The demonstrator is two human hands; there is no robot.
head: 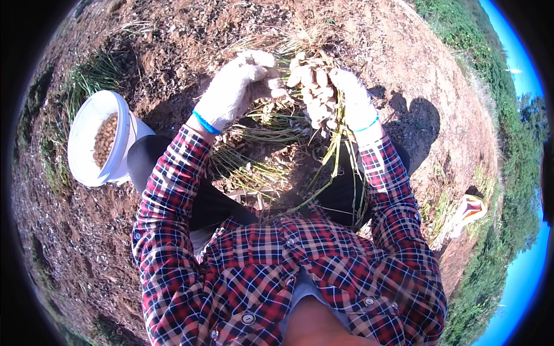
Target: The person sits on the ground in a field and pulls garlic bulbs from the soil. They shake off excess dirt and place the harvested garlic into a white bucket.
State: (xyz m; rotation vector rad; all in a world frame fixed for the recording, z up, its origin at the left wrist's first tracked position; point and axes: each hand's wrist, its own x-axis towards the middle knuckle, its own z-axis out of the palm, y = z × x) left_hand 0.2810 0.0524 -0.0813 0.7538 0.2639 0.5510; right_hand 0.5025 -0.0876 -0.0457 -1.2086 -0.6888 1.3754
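Observation:
My right hand (pixel 354 97), in a white knitted glove with a blue cuff edge, grips a bunch of pulled peanut plants by the stems. The cluster of peanut pods (pixel 315 88) faces my other hand, and the long green-yellow stems (pixel 336 151) hang down towards my lap. My left hand (pixel 246 84), gloved alike, is just left of the pods with its fingers curled; glare hides whether anything is between them. More peanut plants (pixel 255 168) lie on the soil between my knees. A white plastic bucket (pixel 123 147) with peanuts (pixel 105 140) at its bottom leans at my left.
Green plant stems (pixel 93 78) lie behind the bucket. At the far right, a white bag (pixel 465 212) with a red inside rests on the ground beside pale stalks. Dry soil with leaf litter surrounds me, and green vegetation (pixel 489 56) borders the field on the right.

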